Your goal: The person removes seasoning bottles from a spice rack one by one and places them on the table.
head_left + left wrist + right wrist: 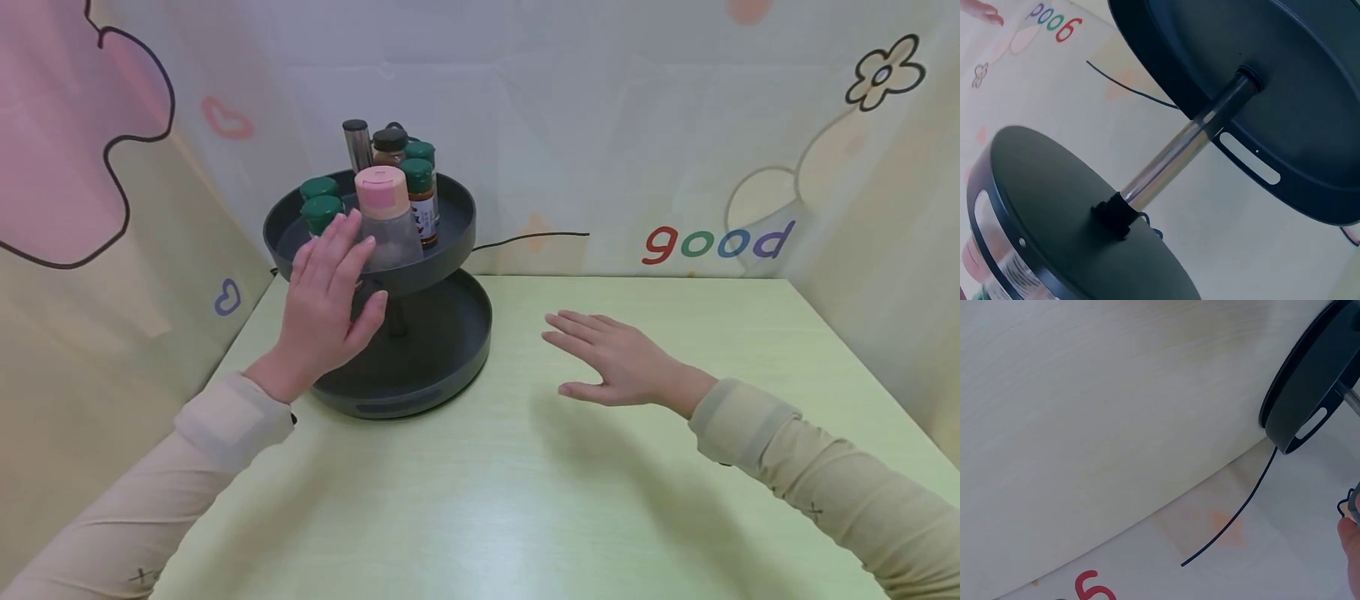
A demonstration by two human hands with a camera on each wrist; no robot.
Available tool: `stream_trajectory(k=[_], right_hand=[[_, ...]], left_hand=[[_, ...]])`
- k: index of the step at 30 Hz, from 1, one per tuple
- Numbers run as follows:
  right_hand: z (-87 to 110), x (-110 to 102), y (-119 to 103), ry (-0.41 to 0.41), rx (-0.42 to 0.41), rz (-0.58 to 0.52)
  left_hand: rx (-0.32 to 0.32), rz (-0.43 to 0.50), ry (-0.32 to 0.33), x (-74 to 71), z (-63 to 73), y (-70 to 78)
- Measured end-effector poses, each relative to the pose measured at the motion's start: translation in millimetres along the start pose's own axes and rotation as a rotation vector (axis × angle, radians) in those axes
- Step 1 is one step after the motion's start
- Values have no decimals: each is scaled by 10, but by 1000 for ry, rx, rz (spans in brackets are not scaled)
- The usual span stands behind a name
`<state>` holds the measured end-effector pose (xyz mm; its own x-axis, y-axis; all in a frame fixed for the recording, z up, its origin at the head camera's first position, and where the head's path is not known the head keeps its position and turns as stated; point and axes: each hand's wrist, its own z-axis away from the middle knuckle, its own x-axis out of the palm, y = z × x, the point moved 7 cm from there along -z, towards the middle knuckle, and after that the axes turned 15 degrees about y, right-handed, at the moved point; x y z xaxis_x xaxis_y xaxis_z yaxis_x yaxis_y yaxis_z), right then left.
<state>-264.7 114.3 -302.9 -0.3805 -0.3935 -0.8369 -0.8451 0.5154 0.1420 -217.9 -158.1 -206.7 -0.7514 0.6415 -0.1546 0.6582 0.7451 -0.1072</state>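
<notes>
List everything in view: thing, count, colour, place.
Table: one, pale green, across the foreground.
Two-tier rack: one, dark grey, table's left side.
Post: one, silver, between the tiers.
Tube: one, silver, dark-topped, at top tier; perhaps post's end.
Jars: four, green-capped, top tier.
Dark-lidded jar: one, brown, top tier.
Bottle: one, see-through, pink-capped, top tier.
Cloth: count unclear, pale with drawings, behind the table.
Word "good": one, multicoloured, on cloth.
Sleeves: two, cream, one each side.
Left hand: one, bare, before the rack.
Right hand: one, bare, above the table.
</notes>
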Motion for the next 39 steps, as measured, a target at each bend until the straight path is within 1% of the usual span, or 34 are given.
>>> stream_trajectory(k=[4, 8, 12, 14, 19, 25, 29, 34, 37, 39], right_hand=[[-70, -46, -9, 12, 11, -12], [-132, -83, -12, 19, 34, -29], [-193, -133, -26, 47, 44, -53], [-220, -154, -32, 53, 45, -62], [-301, -207, -34, 40, 66, -77], [-417, -292, -37, 41, 110, -107], [-496, -317, -21, 30, 147, -123], [-605, -324, 1, 4, 204, -148], [-670, -339, 8, 12, 226, -167], [-708, -347, 14, 21, 236, -179]], left_hand=[[-114, 9, 71, -49, -15, -135], [-238, 29, 149, -89, 13, -277], [-347, 24, 177, -107, 61, -388], [-403, 21, 172, -112, 80, -430], [-579, 42, 146, -119, 110, -524], [-770, 66, 136, -118, 147, -636], [-889, 65, 122, -112, 190, -721], [-1006, 37, 106, -90, 256, -840], [-1058, 17, 94, -84, 273, -858], [-1094, 12, 83, -82, 267, -845]])
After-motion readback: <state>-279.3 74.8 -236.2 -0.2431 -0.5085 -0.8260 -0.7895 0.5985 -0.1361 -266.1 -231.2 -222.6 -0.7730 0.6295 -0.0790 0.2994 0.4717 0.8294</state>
